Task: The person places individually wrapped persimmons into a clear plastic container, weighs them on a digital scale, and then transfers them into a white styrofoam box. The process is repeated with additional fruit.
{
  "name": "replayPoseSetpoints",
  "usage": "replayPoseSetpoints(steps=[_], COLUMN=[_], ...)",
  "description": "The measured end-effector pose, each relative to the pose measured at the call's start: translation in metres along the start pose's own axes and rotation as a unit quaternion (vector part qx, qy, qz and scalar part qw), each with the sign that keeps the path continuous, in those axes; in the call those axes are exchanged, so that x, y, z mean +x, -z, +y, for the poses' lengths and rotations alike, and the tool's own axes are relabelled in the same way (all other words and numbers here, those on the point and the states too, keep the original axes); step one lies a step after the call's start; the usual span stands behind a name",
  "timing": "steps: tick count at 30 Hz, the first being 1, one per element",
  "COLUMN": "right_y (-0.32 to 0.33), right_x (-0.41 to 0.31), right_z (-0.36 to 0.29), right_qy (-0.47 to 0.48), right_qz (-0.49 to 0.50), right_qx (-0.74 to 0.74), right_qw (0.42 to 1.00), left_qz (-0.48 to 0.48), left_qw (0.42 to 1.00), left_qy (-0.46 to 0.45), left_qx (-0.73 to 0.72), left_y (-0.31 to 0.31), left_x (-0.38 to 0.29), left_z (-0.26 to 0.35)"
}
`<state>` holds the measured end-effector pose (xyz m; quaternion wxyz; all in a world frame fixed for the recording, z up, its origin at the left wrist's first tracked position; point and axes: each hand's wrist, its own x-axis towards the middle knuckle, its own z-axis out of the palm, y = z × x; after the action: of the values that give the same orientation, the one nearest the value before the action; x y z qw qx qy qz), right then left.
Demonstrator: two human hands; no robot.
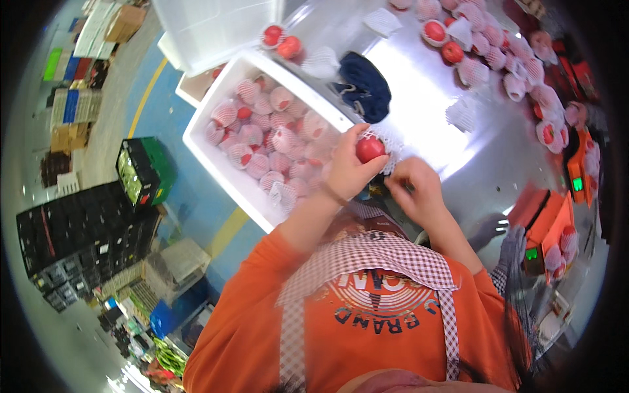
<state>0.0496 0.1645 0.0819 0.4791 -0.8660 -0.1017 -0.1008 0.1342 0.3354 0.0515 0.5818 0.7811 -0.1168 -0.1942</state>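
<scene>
My left hand (351, 164) holds a red apple-like fruit (370, 149) between thumb and fingers, at the right edge of a white foam box (221, 184). White foam netting (388, 145) lies around the fruit's far side. Just right of it is my right hand (415, 189), its fingers curled near the netting; whether they pinch anything is hidden. The foam box holds many net-wrapped red fruits (282, 140). Beyond my hands a dark blue cloth item (366, 86) lies on the shiny metal table (422, 98).
Two red fruits (289, 47) and loose foam nets (322, 62) lie beyond the box. Netted fruits (516, 61) are heaped at the upper right. Orange scales (548, 221) stand at the right, near another person's gloved hand (513, 245). Black crates (73, 231) are stacked at the left.
</scene>
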Motion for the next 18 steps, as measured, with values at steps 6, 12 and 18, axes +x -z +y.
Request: replayPoseSetpoints(steps=[6, 12, 18], right_y=[-0.012, 0.015, 0.101], right_x=[-0.012, -0.060, -0.174], right_z=[0.012, 0.064, 0.138], right_qy=[-0.253, -0.331, -0.384], right_qz=[0.128, 0.177, 0.199], right_qx=[0.387, 0.328, -0.244], right_qw=[0.877, 0.867, 0.868], left_qz=[-0.109, -0.113, 0.077], left_qw=[0.976, 0.966, 0.909], left_qy=[-0.181, -0.216, 0.047], left_qx=[0.058, 0.090, 0.408], left_y=[-0.007, 0.001, 0.136], left_x=[-0.011, -0.009, 0.017], left_z=[0.005, -0.015, -0.124])
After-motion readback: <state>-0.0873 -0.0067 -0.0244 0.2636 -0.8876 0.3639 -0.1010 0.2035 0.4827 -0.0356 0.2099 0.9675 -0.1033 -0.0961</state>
